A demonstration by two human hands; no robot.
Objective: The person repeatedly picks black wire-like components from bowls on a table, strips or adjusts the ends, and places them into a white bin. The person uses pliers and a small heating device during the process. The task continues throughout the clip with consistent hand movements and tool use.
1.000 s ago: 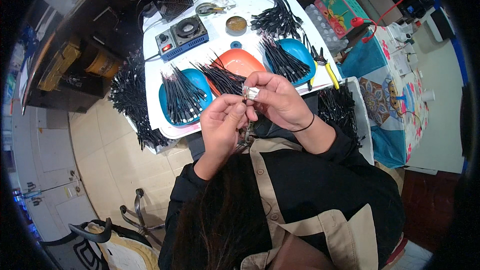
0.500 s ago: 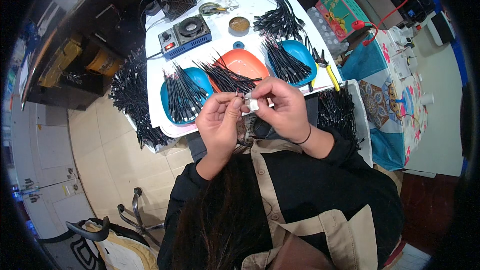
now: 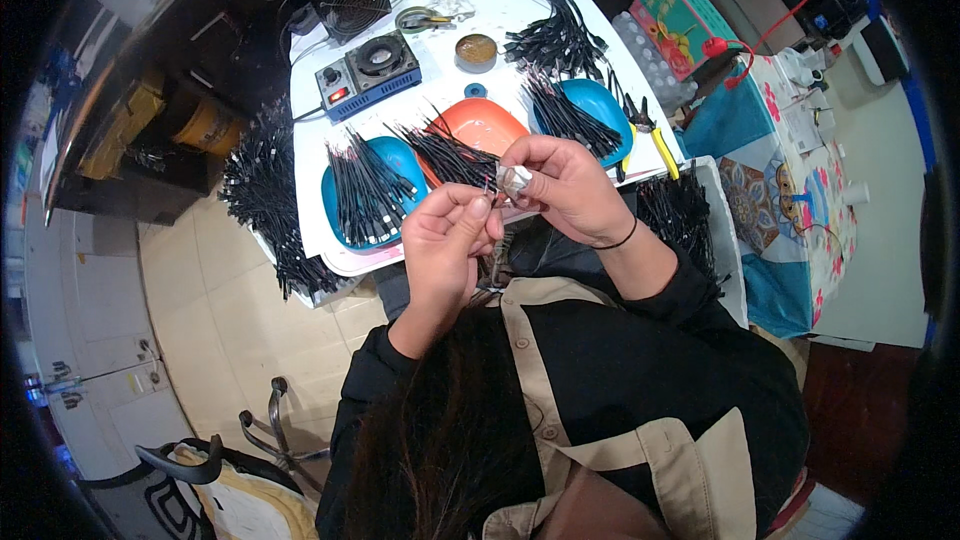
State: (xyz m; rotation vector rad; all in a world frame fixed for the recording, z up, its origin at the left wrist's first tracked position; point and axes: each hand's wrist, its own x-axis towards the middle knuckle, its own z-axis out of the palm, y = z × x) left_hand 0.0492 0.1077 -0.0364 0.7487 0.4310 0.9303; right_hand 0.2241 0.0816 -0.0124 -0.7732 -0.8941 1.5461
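Observation:
My left hand [image 3: 446, 240] is closed in a pinch on a thin cable, with its fine wire ends [image 3: 489, 184] poking up past the thumb. Just to its right, my right hand [image 3: 570, 190] has thumb and fingers pressed together. White wrapping [image 3: 515, 181] shows at those fingertips; whatever lies between them is too small to make out. Beyond the hands, black cables [image 3: 455, 158] rest across an orange tray [image 3: 490, 118]. Blue trays stand on both sides, the left one [image 3: 402, 156] and the right one [image 3: 598, 100], each with a bundle of black cables.
A blue heating unit [image 3: 372, 90], a round tin [image 3: 476, 52] and a fan [image 3: 356, 2] stand farther back on the white table. Yellow-handled cutters [image 3: 662, 152] lie at its right edge. Large cable piles [image 3: 268, 190] flank the table.
My right hand has shifted slightly up and right and turned, so the white wrapping now faces differently. The left hand keeps its pinch, with thumb slightly moved.

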